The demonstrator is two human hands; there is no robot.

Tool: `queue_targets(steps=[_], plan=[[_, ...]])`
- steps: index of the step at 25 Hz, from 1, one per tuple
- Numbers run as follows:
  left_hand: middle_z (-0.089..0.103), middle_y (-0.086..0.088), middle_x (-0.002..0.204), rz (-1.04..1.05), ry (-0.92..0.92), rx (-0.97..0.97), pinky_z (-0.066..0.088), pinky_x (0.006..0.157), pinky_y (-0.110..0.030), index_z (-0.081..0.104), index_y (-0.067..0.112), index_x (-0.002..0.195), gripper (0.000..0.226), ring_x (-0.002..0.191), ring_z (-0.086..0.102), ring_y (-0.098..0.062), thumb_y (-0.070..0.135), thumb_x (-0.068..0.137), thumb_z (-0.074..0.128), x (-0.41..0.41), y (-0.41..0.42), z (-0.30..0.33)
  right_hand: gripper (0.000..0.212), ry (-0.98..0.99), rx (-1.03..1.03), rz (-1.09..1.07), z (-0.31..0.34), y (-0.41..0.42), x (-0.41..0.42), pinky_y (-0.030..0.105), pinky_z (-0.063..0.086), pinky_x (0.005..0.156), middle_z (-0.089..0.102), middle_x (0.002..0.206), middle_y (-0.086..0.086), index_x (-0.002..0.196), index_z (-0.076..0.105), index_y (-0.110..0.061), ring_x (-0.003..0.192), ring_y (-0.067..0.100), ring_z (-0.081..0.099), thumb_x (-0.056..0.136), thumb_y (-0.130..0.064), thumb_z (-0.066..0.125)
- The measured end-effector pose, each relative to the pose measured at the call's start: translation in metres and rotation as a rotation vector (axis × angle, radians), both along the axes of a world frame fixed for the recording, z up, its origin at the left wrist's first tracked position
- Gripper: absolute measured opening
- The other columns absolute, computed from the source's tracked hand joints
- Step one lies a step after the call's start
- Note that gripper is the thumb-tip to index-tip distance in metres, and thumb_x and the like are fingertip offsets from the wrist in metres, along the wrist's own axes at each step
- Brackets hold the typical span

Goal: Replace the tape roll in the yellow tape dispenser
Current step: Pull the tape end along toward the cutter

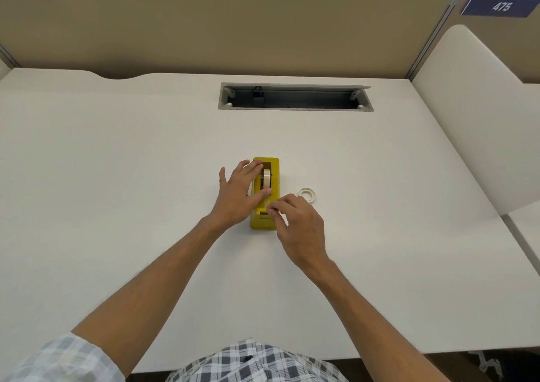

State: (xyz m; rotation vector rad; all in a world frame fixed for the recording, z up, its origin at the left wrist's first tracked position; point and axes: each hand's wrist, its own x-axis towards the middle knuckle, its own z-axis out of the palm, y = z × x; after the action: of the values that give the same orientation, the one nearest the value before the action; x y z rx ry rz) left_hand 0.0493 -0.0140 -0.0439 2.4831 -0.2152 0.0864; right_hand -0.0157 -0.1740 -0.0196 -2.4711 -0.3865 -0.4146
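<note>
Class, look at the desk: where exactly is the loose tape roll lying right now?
In the head view, the loose tape roll lies flat on the white desk, just right of the yellow tape dispenser and just beyond the right hand.

A: Left side of yellow tape dispenser (265, 194) covered by left hand (238, 194).
B: Cutter end?
A: Masked by right hand (298, 224); pinch unclear. Spare roll (307, 195) right of dispenser, near edge hidden.
</note>
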Motion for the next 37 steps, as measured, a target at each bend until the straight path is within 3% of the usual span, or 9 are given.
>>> queue_targets(steps=[4, 11, 18, 25, 28, 31, 35, 37], plan=[[0.030, 0.012, 0.155, -0.007, 0.063, -0.072, -0.011, 0.116, -0.050, 0.037, 0.022, 0.145, 0.067, 0.146, 0.011, -0.006, 0.061, 0.090, 0.036, -0.001, 0.001, 0.005, 0.008, -0.001, 0.015, 0.004, 0.000, 0.000, -0.001, 0.025, 0.043, 0.056, 0.067, 0.087, -0.004, 0.093, 0.072, -0.018, 0.072, 0.015, 0.056, 0.091, -0.021, 0.065], [0.017, 0.014, 0.159, -0.068, 0.102, -0.045, -0.014, 0.116, -0.051, 0.024, 0.023, 0.151, 0.095, 0.145, 0.002, 0.000, 0.076, 0.073, 0.035, -0.005, 0.003, 0.004, 0.007, -0.022, 0.010, -0.004, 0.002, 0.000, -0.001, 0.022, 0.038, 0.056, 0.067, 0.085, -0.003, 0.094, 0.072, -0.017, 0.070, 0.015, 0.055, 0.089, -0.017, 0.067], [0.018, 0.013, 0.159, -0.055, 0.099, -0.042, -0.014, 0.115, -0.052, 0.025, 0.023, 0.151, 0.087, 0.147, 0.003, -0.006, 0.066, 0.078, 0.048, -0.005, 0.003, 0.002, 0.010, -0.014, -0.029, -0.004, 0.001, -0.002, 0.000, 0.019, 0.033, 0.059, 0.069, 0.087, -0.002, 0.096, 0.073, -0.015, 0.071, 0.015, 0.058, 0.089, -0.019, 0.067], [0.022, 0.017, 0.157, -0.055, 0.107, -0.071, -0.016, 0.114, -0.051, 0.031, 0.024, 0.148, 0.083, 0.146, 0.004, -0.003, 0.074, 0.082, 0.034, -0.002, 0.004, 0.005, 0.007, -0.021, 0.003, 0.000, 0.004, -0.002, 0.000, 0.025, 0.041, 0.055, 0.066, 0.086, -0.004, 0.092, 0.071, -0.018, 0.069, 0.015, 0.056, 0.090, -0.020, 0.065], [0.026, 0.015, 0.156, -0.032, 0.115, -0.126, -0.015, 0.115, -0.052, 0.035, 0.024, 0.147, 0.065, 0.146, 0.005, -0.002, 0.057, 0.092, 0.028, -0.001, 0.004, 0.007, 0.006, -0.025, 0.014, 0.003, 0.005, -0.002, 0.001, 0.026, 0.042, 0.056, 0.066, 0.087, -0.004, 0.091, 0.070, -0.018, 0.070, 0.015, 0.056, 0.091, -0.020, 0.065], [0.025, 0.013, 0.157, -0.075, 0.098, -0.077, -0.014, 0.115, -0.056, 0.034, 0.026, 0.147, 0.063, 0.147, 0.004, -0.005, 0.038, 0.086, 0.038, -0.001, 0.007, 0.006, 0.008, -0.039, -0.005, 0.009, 0.008, -0.002, 0.003, 0.025, 0.042, 0.056, 0.066, 0.087, -0.003, 0.093, 0.070, -0.018, 0.070, 0.016, 0.056, 0.092, -0.021, 0.064], [0.028, 0.014, 0.155, -0.097, 0.070, -0.047, -0.012, 0.114, -0.057, 0.039, 0.029, 0.144, 0.065, 0.148, 0.005, -0.009, 0.054, 0.084, 0.042, 0.000, 0.004, 0.006, 0.008, -0.084, -0.048, 0.021, 0.015, -0.003, 0.011, 0.027, 0.041, 0.058, 0.065, 0.085, -0.002, 0.093, 0.069, -0.017, 0.071, 0.017, 0.055, 0.092, -0.020, 0.062], [0.035, 0.012, 0.152, -0.058, 0.031, -0.085, -0.009, 0.116, -0.057, 0.044, 0.029, 0.140, 0.056, 0.147, 0.011, -0.010, 0.050, 0.088, 0.047, 0.000, 0.002, 0.005, 0.008, -0.091, -0.079, 0.027, 0.018, -0.002, 0.018, 0.030, 0.043, 0.060, 0.064, 0.087, -0.001, 0.093, 0.068, -0.017, 0.073, 0.018, 0.057, 0.093, -0.020, 0.061]])
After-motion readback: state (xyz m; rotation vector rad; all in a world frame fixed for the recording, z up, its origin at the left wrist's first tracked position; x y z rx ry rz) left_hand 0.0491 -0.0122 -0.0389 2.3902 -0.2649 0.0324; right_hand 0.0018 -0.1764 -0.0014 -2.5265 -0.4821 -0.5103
